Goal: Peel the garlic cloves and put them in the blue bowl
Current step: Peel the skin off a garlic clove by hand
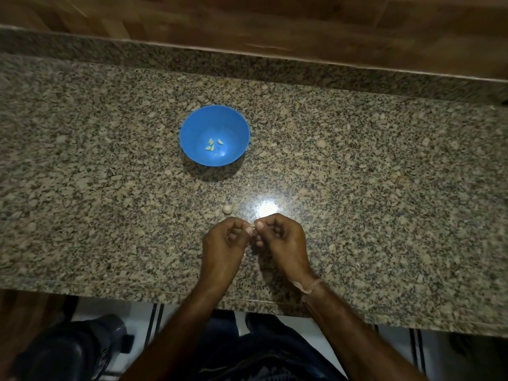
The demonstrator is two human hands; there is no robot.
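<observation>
A blue bowl (192,125) stands on the speckled granite counter (371,174), with several pale peeled garlic cloves (212,145) lying in its bottom. Close to the counter's front edge my left hand (224,243) and my right hand (283,237) meet fingertip to fingertip. Together they pinch a small garlic clove (252,225), which is mostly hidden by the fingers. A lump of unpeeled garlic (227,209) lies on the counter just beyond my left hand, apart from it.
A bright light reflection glares on the counter beside the loose garlic. A wooden wall runs behind the counter's raised back ledge (247,61). Below the front edge are a white floor and a dark object at lower left.
</observation>
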